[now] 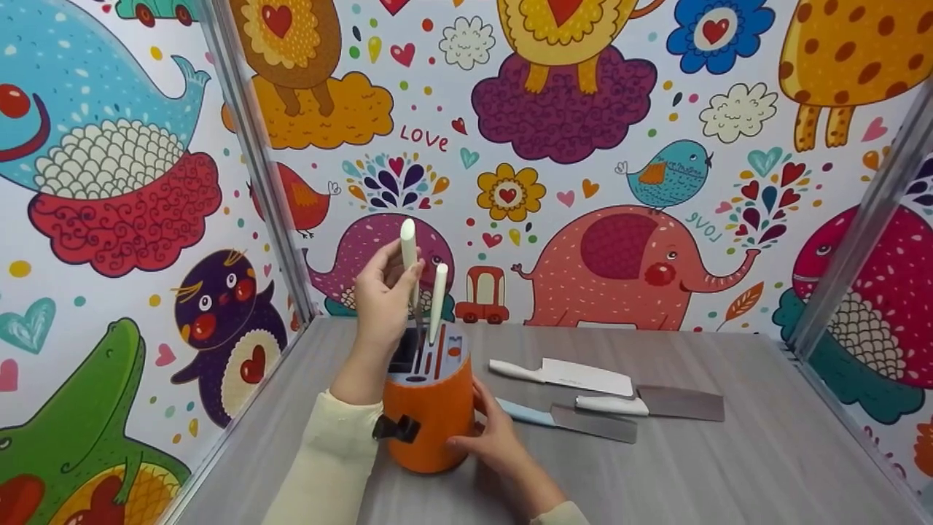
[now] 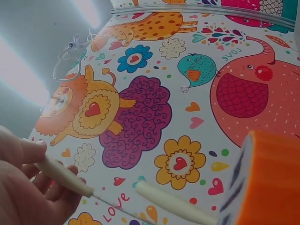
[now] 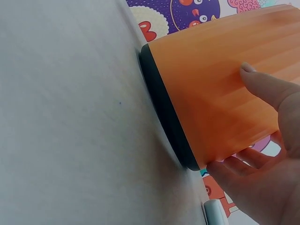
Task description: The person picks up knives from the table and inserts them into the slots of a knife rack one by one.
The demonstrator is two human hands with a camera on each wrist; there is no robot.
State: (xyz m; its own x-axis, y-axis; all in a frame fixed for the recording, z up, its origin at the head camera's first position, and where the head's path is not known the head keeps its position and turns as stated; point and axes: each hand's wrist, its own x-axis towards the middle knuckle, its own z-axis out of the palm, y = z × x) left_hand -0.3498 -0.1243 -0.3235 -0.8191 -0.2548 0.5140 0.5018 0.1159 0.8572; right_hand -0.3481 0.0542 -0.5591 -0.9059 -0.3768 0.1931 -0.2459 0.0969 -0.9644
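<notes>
An orange knife block with a grey slotted top stands upright on the table. My left hand grips the cream handle of a knife above it; the thin blade points down to the slots, and its tip is hidden. Beside that blade, a second cream-handled knife stands in the block. Low on the block's right side, my right hand holds it between thumb and fingers. In the right wrist view, the block's dark base rests on the table.
Three broad-bladed knives lie right of the block: a white one at the back, one with a white handle, and one with a pale blue handle. Patterned panels with metal corner strips enclose the table.
</notes>
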